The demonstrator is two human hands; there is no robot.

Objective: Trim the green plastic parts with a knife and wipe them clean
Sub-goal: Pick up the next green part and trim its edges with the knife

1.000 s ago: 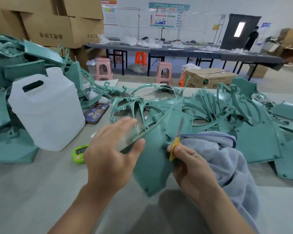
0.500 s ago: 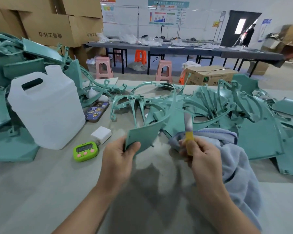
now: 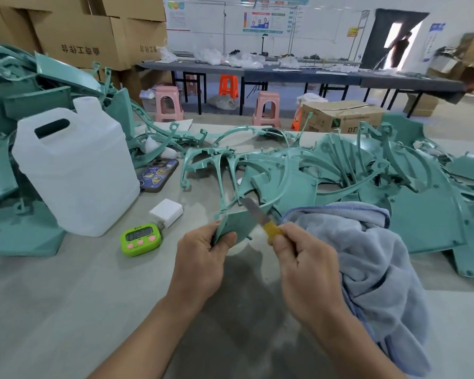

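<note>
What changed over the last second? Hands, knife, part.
Right hand tipped the yellow-handled knife from upright to leaning left, blade now crossing the top edge of the flat green plastic part. Left hand, spread over that part earlier, now pinches its lower corner. Grey cloth, white plastic jug, green timer unchanged.

Held part (image 3: 234,225): flat teal-green plastic panel, tilted up, lower left corner pinched by the left hand (image 3: 203,258).
Knife (image 3: 253,210): thin grey blade, yellow handle, gripped in the right hand (image 3: 301,250); blade slants up-left against the panel's right edge.
Cloth (image 3: 367,255): crumpled grey-blue towel, near right.
Other parts (image 3: 353,173): teal frames and panels heaped far right and far left.
</note>
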